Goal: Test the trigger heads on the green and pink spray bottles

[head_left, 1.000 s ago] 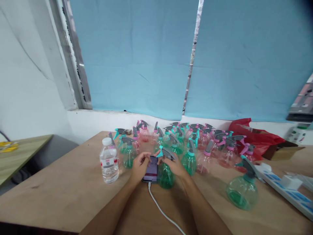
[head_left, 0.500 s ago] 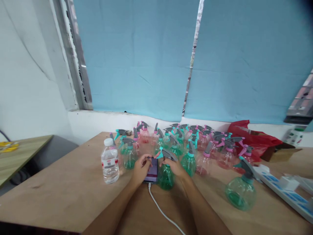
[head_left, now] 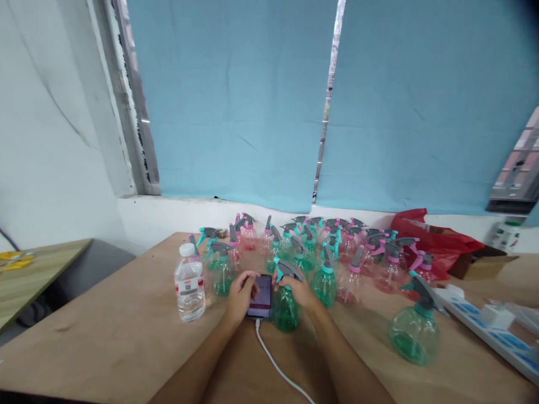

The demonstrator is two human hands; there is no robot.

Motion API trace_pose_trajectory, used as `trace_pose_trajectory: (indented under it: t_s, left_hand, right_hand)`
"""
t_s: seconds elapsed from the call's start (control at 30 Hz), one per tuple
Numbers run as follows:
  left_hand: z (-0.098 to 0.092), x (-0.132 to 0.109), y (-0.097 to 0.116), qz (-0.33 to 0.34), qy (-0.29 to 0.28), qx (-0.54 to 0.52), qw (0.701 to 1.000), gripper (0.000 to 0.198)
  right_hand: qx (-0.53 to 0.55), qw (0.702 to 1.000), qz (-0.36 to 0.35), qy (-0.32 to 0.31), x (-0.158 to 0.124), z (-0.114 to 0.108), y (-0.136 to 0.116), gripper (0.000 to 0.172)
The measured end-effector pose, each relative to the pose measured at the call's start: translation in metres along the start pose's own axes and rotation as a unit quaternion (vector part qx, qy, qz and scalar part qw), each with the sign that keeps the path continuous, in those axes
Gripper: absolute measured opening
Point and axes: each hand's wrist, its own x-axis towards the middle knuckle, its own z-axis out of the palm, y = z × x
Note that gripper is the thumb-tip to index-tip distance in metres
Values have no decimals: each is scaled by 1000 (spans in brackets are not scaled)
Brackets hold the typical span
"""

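My right hand point(head_left: 297, 287) is wrapped round the grey and turquoise spray head of a green spray bottle point(head_left: 287, 315), its nozzle pointing left. That bottle stands upright on the table with green liquid inside. Just left of it lies a smartphone point(head_left: 260, 297), its screen lit and a white charging cable point(head_left: 272, 359) plugged into its near end. At the phone's left edge is my left hand point(head_left: 243, 293), fingers curled in with nothing visible in them. A second green spray bottle point(head_left: 326, 283) is right of my right hand.
Many pink and green spray bottles point(head_left: 349, 283) crowd the back of the table. A water bottle point(head_left: 189, 286) stands at left. On the right are a lone green spray bottle point(head_left: 415, 331), a white power strip point(head_left: 484, 325), a red plastic bag point(head_left: 438, 241) and a cardboard box point(head_left: 480, 264).
My left hand has drawn back slightly from the spray nozzle, its fingers more curled, and more of the phone screen shows. My right hand stays on the spray head. The view has shifted slightly.
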Motion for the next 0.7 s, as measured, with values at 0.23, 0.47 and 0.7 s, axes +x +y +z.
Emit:
trace_pose_trajectory:
  t_s: [0.23,0.47,0.7]
  left_hand:
    - [-1,3,-5,-9,14,-12,1000,41]
    - [-1,1,1,-16,16,-8,1000,39]
    - [-1,0,2,-14,14,-1,1000,40]
  right_hand:
    - [0,999,2,-32,2,1,-4,28]
    - [18,999,2,-35,0,2,-7,25]
    - [30,999,1,-23,0,1,0,17]
